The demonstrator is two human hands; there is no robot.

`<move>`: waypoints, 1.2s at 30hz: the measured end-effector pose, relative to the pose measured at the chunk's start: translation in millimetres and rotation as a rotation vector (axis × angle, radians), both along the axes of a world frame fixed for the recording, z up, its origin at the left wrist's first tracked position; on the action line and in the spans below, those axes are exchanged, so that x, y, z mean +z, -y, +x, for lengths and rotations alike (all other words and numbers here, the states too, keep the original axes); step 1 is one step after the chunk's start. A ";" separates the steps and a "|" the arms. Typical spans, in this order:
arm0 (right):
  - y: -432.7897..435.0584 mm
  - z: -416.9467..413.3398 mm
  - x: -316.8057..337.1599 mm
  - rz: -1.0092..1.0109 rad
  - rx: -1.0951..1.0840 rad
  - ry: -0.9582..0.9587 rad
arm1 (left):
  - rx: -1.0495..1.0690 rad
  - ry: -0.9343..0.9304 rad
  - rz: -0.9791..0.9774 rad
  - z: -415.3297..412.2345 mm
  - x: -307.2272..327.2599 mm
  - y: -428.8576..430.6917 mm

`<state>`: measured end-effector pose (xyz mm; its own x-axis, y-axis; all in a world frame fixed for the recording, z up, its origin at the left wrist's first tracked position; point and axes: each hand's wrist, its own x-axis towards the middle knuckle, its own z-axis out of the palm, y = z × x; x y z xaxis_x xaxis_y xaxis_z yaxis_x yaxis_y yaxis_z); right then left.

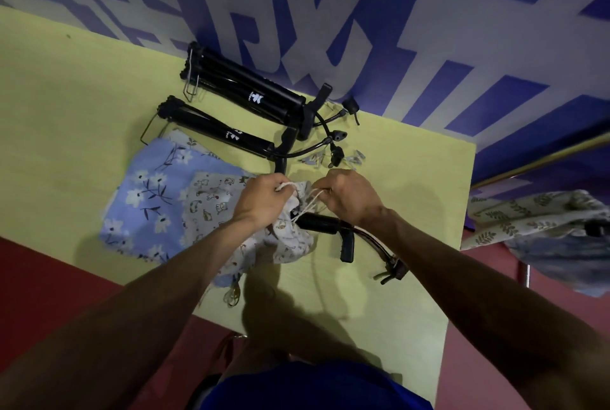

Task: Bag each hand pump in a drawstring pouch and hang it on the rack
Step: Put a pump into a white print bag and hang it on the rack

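Both hands are at the mouth of the animal-print pouch, near the middle of the yellow-green table. The left hand is curled tight, a loop of the white drawstring pinched over its knuckles and the gathered pouch fabric bunched under its fingers. The right hand is fisted just beside it, fingers closed round the other run of the same drawstring, and the strands run taut from that fist down toward the pouch mouth.

The hand pump lies mostly inside the pouch. Its black top end pokes out of the mouth to the right, under the right wrist, with the T-handle and the curved hose trailing nearer and right across the table.

Left of the hands, a blue floral pouch lies flat, partly under the animal-print cloth. Farther back, two more black pumps lie side by side: the nearer spare pump touches the far edge of the floral pouch, and the far spare pump sits by the blue-and-white wall. Their hoses curl off to the right.

Off the table's right edge, a leaf-print pouch hangs, with a black part showing at its right side.
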<state>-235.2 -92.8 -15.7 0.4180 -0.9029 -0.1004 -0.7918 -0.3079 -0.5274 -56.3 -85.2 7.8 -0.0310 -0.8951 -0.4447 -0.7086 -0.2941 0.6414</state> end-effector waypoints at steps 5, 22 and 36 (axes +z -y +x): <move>5.3 24.0 67.1 0.006 0.057 0.173 | 0.013 -0.200 -0.042 20.2 39.3 -1.2; 28.8 109.8 302.4 0.099 -0.133 0.624 | 0.093 -0.517 -0.313 89.9 207.5 25.7; 34.2 101.4 362.9 -0.115 -0.206 0.478 | -0.233 -0.580 -0.374 18.7 232.7 38.5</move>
